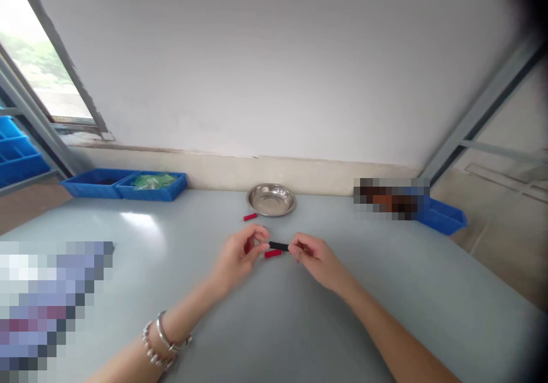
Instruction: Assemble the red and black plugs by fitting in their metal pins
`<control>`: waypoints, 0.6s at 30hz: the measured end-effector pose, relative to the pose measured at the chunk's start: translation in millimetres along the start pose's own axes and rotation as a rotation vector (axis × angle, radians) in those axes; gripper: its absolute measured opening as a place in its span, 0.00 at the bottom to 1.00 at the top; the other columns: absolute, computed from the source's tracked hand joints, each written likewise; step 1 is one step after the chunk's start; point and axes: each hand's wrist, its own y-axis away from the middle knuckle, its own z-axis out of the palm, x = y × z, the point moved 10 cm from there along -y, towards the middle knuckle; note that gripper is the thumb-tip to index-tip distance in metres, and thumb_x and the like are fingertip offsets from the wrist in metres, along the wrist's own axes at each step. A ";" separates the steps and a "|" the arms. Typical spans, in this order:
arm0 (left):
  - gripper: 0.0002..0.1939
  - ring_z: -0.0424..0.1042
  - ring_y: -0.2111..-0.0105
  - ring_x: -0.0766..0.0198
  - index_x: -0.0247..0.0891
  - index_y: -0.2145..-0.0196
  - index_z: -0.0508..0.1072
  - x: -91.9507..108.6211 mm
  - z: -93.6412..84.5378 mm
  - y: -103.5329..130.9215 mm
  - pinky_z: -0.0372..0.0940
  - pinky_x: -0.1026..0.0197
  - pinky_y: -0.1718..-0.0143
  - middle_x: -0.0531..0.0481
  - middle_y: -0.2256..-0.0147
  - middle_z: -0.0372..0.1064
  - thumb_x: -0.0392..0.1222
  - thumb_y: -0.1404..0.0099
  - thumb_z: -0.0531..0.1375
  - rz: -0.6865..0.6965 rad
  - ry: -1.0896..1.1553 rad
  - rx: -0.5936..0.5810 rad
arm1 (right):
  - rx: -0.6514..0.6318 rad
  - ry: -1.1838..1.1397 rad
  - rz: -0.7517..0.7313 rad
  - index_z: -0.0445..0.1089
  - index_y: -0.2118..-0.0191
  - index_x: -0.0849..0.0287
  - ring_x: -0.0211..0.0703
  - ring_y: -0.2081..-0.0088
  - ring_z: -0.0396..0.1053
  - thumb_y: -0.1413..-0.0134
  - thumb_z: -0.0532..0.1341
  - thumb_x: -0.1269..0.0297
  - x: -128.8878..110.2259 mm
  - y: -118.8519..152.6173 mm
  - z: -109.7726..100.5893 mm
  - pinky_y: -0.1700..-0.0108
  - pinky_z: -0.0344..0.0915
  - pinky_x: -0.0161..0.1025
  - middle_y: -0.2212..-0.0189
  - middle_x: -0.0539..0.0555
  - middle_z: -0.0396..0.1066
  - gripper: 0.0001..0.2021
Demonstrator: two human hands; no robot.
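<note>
Between my two hands a short black cylindrical piece is held level above the table. My right hand pinches its right end between thumb and fingers. At its left end, my left hand is closed with thumb and fingertips on or very near the tip; a small dark bit shows by the index finger. A red cylinder lies on the table just below the black piece. Another red cylinder rests farther back, beside a round shiny metal dish.
Blue bins stand at the back left, one bin with green plastic bags. At the back right is another blue bin next to a blurred patch. A pixelated area covers the left front of the grey table. Metal frame posts flank both sides.
</note>
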 end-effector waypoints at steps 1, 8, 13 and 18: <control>0.06 0.55 0.79 0.71 0.37 0.66 0.65 1.5 -0.4 0.3 0.54 0.68 0.76 0.54 0.73 0.66 0.39 0.42 0.53 0.011 0.001 -0.003 | -0.020 -0.057 0.022 0.55 0.78 0.59 0.33 0.79 0.50 0.45 0.51 0.58 2.5 0.1 1.7 0.76 0.48 0.31 0.82 0.45 0.52 0.14; 0.04 0.57 0.77 0.70 0.38 0.67 0.65 15.1 -4.5 3.2 0.56 0.67 0.74 0.53 0.72 0.65 0.38 0.41 0.54 0.089 0.004 0.013 | -0.067 -0.371 0.128 0.57 0.77 0.59 0.32 0.80 0.53 0.49 0.55 0.53 9.0 1.2 7.6 0.76 0.50 0.31 0.83 0.45 0.54 0.15; 0.06 0.57 0.79 0.71 0.38 0.66 0.66 -0.9 -11.2 -1.6 0.55 0.67 0.75 0.54 0.73 0.66 0.41 0.42 0.54 0.059 -0.022 0.103 | 0.077 -0.278 0.141 0.60 0.74 0.59 0.32 0.80 0.54 0.51 0.56 0.51 14.9 -0.7 -9.6 0.78 0.49 0.31 0.83 0.46 0.58 0.15; 0.05 0.57 0.80 0.71 0.37 0.67 0.66 -29.0 -20.0 -6.8 0.54 0.67 0.76 0.55 0.73 0.67 0.40 0.42 0.53 -0.087 -0.155 0.178 | 0.277 -0.059 0.120 0.60 0.74 0.59 0.34 0.80 0.54 0.49 0.53 0.50 15.5 1.2 -40.0 0.76 0.51 0.31 0.83 0.46 0.56 0.16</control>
